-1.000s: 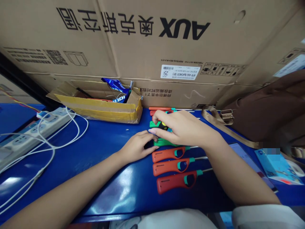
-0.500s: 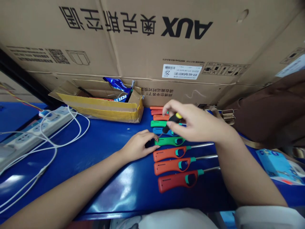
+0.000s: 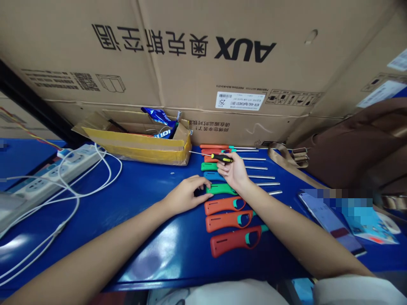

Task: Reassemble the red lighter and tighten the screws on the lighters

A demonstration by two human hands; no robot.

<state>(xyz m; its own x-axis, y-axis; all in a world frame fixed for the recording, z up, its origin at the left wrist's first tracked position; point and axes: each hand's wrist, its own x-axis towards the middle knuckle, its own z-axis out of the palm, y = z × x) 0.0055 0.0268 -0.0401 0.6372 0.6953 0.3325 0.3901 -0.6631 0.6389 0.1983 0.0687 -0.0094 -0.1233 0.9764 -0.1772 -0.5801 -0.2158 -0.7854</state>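
My right hand (image 3: 237,173) is closed around the black and yellow handle of a screwdriver (image 3: 219,158). Its thin shaft points left, above the row of lighters, toward the cardboard box. With thumb and fingers, my left hand (image 3: 184,195) grips the butt end of a green long-nosed lighter (image 3: 220,189) lying on the table. Just beyond it lies a blue lighter (image 3: 210,175), partly covered by my right hand. Nearer to me are an orange lighter (image 3: 219,206) and a red lighter (image 3: 227,243), their metal tubes hidden behind my right forearm.
A yellow-taped cardboard box (image 3: 143,148) holding a blue packet stands at the back. White cables and a power strip (image 3: 47,178) lie left. On the right are a phone (image 3: 330,222), a strap and a brown bag (image 3: 356,144). A large carton (image 3: 178,76) walls off the back.
My right hand has turned and lifted the screwdriver off the green lighter, so its shaft now points left. My left hand stays in place. The phone has come into view from behind my right arm.
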